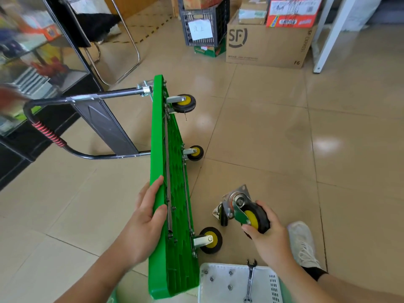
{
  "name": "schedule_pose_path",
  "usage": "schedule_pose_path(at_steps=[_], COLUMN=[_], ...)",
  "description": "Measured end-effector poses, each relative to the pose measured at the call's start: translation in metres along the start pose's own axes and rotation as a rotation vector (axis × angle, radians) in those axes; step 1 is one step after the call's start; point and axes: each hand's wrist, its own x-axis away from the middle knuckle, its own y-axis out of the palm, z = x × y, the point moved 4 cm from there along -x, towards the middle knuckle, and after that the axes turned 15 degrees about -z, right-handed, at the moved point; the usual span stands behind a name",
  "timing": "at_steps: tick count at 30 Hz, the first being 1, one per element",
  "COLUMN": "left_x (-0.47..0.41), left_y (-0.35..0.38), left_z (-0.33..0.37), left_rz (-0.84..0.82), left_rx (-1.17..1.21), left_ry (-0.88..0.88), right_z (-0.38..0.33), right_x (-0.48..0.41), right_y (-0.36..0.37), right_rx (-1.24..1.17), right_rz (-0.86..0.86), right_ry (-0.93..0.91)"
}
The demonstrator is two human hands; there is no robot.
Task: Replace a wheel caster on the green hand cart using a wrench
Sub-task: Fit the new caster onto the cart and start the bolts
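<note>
The green hand cart (157, 136) stands on its long edge on the tiled floor, underside facing right, with three casters on it: one far (184, 103), one in the middle (194, 152) and one near (210, 239). My left hand (145, 217) grips the cart's upper edge. My right hand (267, 235) grips a loose caster (249, 209) by its black and yellow wheel, just above the floor. Another loose caster (220, 213) lies partly hidden behind it. A wrench (250, 278) lies in the white basket (273, 285) with several nuts.
The cart's black handle (47, 132) with red wrapping lies folded out to the left, near a glass cabinet (32, 62). Cardboard boxes (269, 44) and a black crate (203, 20) stand at the back. My white shoe (302, 243) is at the right.
</note>
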Motion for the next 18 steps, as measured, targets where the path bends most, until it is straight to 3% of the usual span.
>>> schedule_pose_path(at_steps=[11, 18], left_x=[0.003, 0.005], left_y=[0.001, 0.003], left_z=[-0.003, -0.008], left_rz=[-0.052, -0.110], left_rx=[0.194, 0.367], left_ry=[0.019, 0.018], right_z=[-0.090, -0.099], right_x=[0.025, 0.021], right_y=[0.016, 0.016], right_rx=[-0.205, -0.219], right_rz=[-0.447, -0.584], right_ry=[-0.141, -0.135])
